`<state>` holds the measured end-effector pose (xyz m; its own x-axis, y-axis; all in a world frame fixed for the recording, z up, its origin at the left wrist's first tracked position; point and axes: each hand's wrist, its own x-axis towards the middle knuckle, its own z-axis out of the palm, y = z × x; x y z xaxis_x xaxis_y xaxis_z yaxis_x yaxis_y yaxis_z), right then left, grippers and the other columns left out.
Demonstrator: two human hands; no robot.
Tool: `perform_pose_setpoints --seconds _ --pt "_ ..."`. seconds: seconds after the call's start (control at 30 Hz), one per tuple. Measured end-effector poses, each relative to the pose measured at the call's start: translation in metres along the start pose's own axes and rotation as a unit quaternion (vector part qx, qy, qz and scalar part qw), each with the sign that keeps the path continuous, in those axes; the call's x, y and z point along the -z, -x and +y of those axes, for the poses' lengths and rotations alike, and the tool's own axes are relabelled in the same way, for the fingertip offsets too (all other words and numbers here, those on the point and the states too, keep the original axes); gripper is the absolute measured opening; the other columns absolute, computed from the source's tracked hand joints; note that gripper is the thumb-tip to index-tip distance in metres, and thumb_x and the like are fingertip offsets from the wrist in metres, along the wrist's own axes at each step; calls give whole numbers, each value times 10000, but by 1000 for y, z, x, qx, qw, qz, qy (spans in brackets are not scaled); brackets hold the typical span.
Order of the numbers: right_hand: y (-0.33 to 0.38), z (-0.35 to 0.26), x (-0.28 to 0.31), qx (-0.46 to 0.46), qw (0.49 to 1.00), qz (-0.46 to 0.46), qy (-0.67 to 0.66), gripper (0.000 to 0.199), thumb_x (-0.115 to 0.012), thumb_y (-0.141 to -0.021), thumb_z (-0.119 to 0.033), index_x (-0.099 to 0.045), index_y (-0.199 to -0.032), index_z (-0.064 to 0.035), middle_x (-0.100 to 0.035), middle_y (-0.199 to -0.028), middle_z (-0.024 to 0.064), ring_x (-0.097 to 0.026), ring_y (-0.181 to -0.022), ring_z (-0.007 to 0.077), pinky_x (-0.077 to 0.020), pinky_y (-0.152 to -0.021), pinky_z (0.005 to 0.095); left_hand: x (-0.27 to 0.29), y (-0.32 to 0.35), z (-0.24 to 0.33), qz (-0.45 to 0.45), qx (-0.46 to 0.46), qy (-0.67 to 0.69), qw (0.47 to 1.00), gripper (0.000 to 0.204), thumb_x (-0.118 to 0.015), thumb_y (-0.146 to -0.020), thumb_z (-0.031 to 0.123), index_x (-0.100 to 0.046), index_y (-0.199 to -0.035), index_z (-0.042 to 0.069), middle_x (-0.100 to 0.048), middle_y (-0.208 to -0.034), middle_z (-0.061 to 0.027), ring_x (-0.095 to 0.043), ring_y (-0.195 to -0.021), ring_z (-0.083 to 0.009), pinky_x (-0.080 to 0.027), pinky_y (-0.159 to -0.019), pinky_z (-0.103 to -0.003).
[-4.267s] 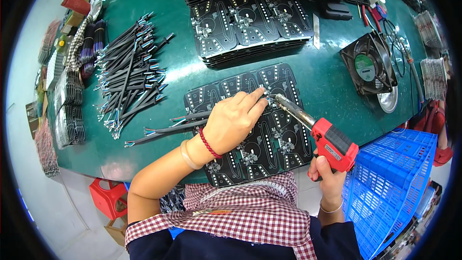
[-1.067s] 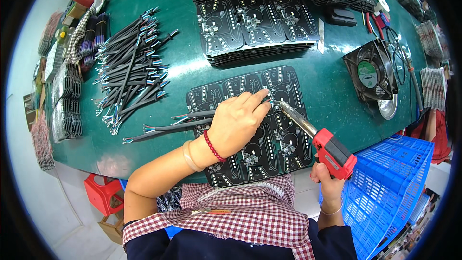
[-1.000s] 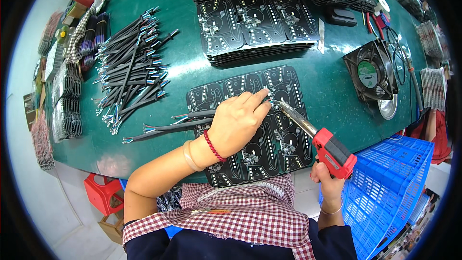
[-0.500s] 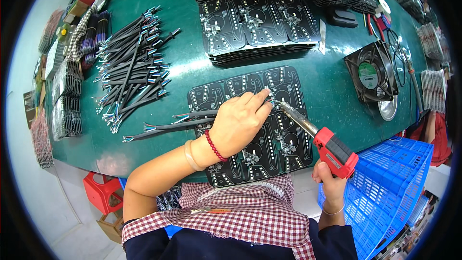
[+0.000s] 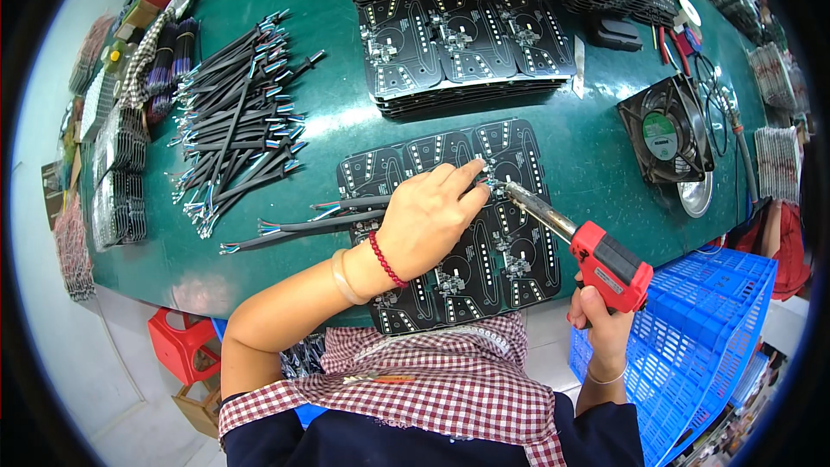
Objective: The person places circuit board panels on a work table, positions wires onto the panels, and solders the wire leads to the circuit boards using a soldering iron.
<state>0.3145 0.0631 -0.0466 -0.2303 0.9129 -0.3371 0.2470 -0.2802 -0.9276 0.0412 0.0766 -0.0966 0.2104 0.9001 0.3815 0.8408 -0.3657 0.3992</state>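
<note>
The right hand (image 5: 603, 316) is closed round the pistol handle of a red iron (image 5: 609, 268), out to the side and below, which I take to be a way of slanting the hot shaft in well clear of the other hand. The left hand (image 5: 432, 216) lies palm down, thumb and forefinger drawn in on thin coloured wires (image 5: 490, 181), probably to steady them; the palm hides the rest of that hold. The iron's tip is right at those wires, though from here I can't tell whether it touches. Under both, the black panel (image 5: 484, 251) lies flat on the green table (image 5: 579, 143), close to the body, handy for such fine work. Two cables (image 5: 324, 224) stick out leftward from beneath the left hand, a position that seems to leave the iron's side free. The cable pile (image 5: 233, 121) sits to the left, the panel stack (image 5: 467, 43) just beyond, both seemingly for easy reach. The fan (image 5: 664, 128) stands at right, perhaps for fumes.
</note>
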Motion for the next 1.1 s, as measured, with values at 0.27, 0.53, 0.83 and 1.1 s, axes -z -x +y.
perform_pose_setpoints --seconds 0.27,0.53,0.83,1.1 --pt "-3 -7 3 -18 1000 -7 25 249 -580 -867 -180 -529 -992 29 -502 -542 53 -434 -427 91 -355 -410 228 -5 3 -1 19 14 3 1000 307 -628 -612 -6 -639 -907 80 -625 -1095 -74 -586 -699 -184 -508 -600 -309" --pt "-6 -10 1 -26 999 -5 -18 216 -581 -856 -105 -543 -1010 42 -521 -574 45 -458 -448 86 -371 -422 223 -5 1 0 25 22 9 999 282 -626 -618 -7 -645 -889 72 -632 -1082 -70 -590 -710 -188 -509 -604 -306" --pt "-3 2 5 -31 999 -30 -21 139 -595 -848 -41 -562 -963 30 -556 -622 41 -491 -481 83 -394 -441 225 -5 1 -1 28 22 12 999 273 -619 -621 -9 -643 -884 64 -630 -1071 -71 -593 -726 -193 -508 -620 -310" --pt "-5 -9 2 6 1000 18 -14 297 -560 -863 -164 -518 -1060 54 -483 -544 57 -402 -405 92 -364 -400 242 -4 1 -1 29 20 9 999 278 -625 -620 -6 -647 -884 78 -635 -1071 -71 -602 -726 -189 -506 -618 -312"
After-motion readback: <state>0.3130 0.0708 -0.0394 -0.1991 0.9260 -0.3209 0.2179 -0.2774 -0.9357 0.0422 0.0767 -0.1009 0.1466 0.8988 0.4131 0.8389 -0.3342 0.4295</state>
